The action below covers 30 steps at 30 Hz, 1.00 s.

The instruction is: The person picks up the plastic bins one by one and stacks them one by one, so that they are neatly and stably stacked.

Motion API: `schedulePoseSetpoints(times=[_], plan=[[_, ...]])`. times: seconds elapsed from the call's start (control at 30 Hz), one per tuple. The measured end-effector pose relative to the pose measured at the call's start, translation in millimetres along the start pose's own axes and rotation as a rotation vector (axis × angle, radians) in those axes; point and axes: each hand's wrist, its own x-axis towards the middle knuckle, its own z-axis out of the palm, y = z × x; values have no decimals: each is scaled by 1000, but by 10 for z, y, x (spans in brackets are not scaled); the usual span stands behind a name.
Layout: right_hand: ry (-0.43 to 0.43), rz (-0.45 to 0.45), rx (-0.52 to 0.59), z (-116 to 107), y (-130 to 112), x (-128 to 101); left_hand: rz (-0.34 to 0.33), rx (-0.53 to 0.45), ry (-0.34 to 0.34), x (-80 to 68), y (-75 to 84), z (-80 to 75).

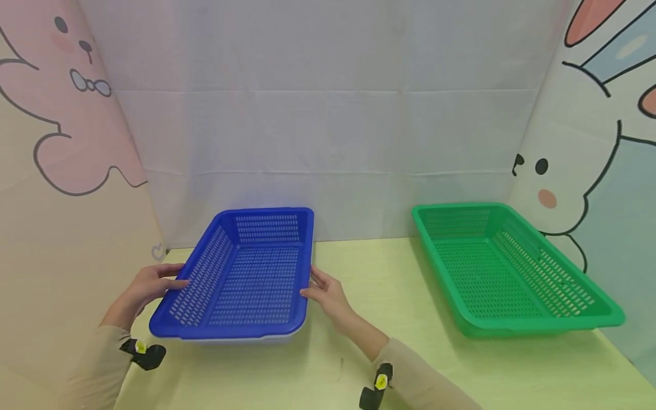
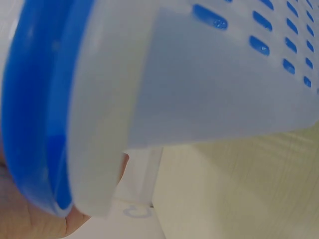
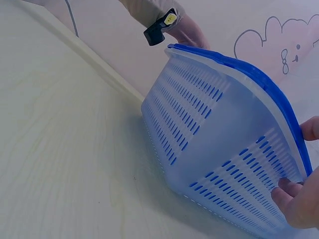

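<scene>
A blue plastic basket [image 1: 261,279] sits nested inside a white basket [image 3: 219,134] of like shape, on the left half of the table. My left hand [image 1: 151,286] grips the left side of the rims, thumb over the blue edge. On the opposite long side, my right hand [image 1: 329,296] holds the right rim, its thumb on top. In the right wrist view the fingertips [image 3: 283,196] of that hand reach under the white rim. The left wrist view has the two rims close up, blue beside white, with part of the left hand behind them.
A green basket [image 1: 512,326] stands on the right side of the pale yellow table [image 1: 369,273]. White cloth [image 1: 328,136] hangs behind the table, and printed cartoon panels flank both sides. Bare tabletop lies between the baskets.
</scene>
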Motion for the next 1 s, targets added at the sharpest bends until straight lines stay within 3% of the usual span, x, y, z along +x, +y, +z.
schedulePoseSetpoints(times=[0.1,0.23,0.3,1.0], plan=[[0,-5,-11,-35,1,2,32,16,-41,-246,361,17],[4,-5,-22,-69,-5,-1,29,23,-36,-581,815,97],[8,-3,-22,-85,-10,-3,29,31,-28,-661,928,127],[10,-6,-56,-316,-50,-88,59,36,9,-653,1085,359]])
